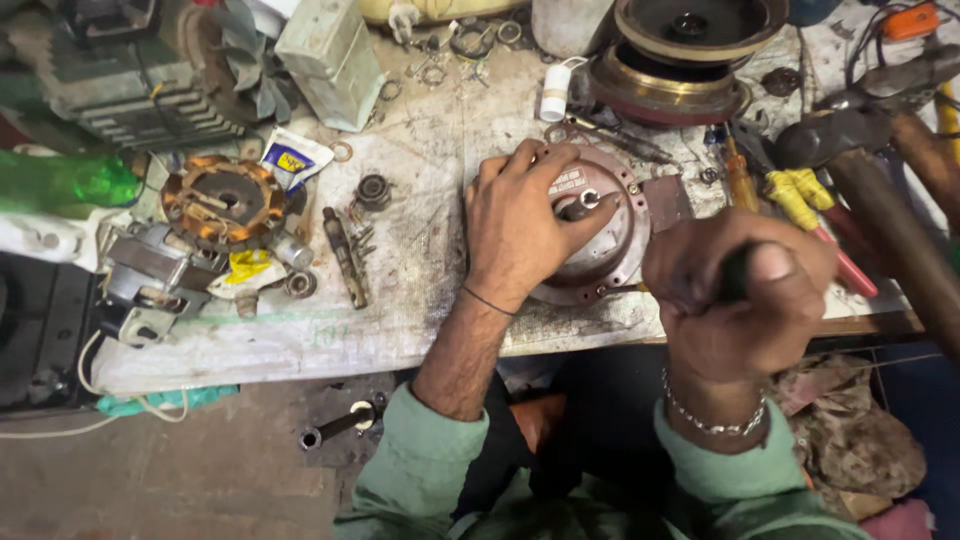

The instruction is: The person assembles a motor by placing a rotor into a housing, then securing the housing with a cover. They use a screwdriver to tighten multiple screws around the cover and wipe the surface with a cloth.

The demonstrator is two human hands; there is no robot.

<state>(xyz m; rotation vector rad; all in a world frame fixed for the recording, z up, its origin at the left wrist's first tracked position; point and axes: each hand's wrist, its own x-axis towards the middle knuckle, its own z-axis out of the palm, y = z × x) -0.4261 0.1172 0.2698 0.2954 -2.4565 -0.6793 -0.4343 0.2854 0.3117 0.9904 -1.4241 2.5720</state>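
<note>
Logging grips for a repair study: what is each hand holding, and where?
Left hand presses down on the round motor cover's top. Right hand is fisted around a dark tool handle; tool type unclear.

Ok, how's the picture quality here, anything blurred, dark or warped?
Head view: the right hand, fisted round a dark handle close to the lens, is soft and slightly blurred; the left hand on the round reddish motor cover is sharper. The bench top is evenly lit without harsh glare, the floor below falls into shadow, and the wide lens bends things at the edges.
</note>
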